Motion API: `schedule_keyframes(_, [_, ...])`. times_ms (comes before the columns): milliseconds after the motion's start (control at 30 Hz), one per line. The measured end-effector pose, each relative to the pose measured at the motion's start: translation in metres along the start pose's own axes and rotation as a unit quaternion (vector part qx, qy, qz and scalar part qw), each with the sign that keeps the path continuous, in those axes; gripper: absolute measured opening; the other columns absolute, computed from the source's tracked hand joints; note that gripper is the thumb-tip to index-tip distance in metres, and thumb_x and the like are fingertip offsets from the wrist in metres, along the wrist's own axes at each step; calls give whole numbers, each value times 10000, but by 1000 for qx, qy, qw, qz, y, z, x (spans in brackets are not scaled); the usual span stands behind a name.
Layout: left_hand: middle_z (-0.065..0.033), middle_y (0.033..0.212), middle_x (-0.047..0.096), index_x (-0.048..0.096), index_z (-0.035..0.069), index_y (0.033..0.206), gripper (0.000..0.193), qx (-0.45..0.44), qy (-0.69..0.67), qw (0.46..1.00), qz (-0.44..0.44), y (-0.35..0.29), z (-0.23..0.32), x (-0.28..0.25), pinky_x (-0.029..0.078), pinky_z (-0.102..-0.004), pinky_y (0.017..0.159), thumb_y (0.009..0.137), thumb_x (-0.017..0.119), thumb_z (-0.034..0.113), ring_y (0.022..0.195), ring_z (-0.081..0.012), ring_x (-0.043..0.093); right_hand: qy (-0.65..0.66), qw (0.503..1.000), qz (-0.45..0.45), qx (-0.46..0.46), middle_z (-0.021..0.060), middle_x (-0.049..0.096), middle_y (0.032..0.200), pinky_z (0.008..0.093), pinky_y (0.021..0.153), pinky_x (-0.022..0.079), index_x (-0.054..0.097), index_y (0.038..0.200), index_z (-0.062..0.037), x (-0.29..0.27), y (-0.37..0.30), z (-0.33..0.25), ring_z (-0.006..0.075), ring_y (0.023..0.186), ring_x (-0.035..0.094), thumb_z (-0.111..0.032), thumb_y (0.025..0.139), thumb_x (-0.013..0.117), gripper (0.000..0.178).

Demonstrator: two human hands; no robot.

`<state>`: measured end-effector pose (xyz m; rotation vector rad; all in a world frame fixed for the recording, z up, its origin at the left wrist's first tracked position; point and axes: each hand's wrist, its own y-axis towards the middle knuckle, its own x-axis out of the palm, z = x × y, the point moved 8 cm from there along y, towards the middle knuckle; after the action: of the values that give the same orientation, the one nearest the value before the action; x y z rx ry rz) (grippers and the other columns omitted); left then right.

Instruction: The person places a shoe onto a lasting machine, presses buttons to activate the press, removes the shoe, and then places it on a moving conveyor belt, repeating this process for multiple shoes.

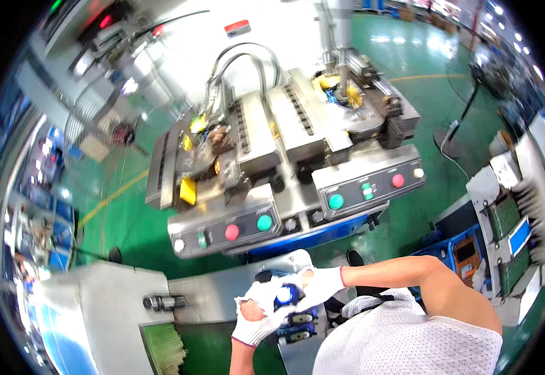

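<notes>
Lower centre, left hand beside right hand; mid-frame, control panels before the twin-station machine; upper right, a pedestal fan.

Lower centre: one left hand in a white knit glove and one right hand in a white knit glove, close together; a glossy blue part between them, whether gripped I cannot tell. Just below: small dark-blue-and-silver parts, in a row. Centre: two slanted metal control panels, red and green round buttons. Upper centre: curved black hoses. Upper right: glossy green floor.
</notes>
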<state>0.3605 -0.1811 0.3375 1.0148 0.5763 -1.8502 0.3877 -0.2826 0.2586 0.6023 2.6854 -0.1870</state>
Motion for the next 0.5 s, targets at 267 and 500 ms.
schedule_keyframes(267, [-204, 1318, 614, 525, -22, 1395, 511, 82, -40, 957, 274, 204, 80, -41, 527, -386, 1006, 910, 681, 13, 1221, -283, 622, 560, 769, 307, 15, 236, 631, 1308, 452, 998, 535, 454, 1441, 60, -144, -198, 68, 344, 1129, 665, -213, 860, 758, 710])
schedule_keyframes(500, [-257, 1424, 518, 454, -12, 1459, 584, 44, -92, 983, 154, 454, 39, 76, 425, -433, 1103, 1001, 610, 316, 1288, -386, 545, 525, 651, 547, -39, 172, 702, 1180, 394, 909, 583, 600, 1273, 99, -225, -311, 101, 252, 1028, 705, -172, 874, 682, 489])
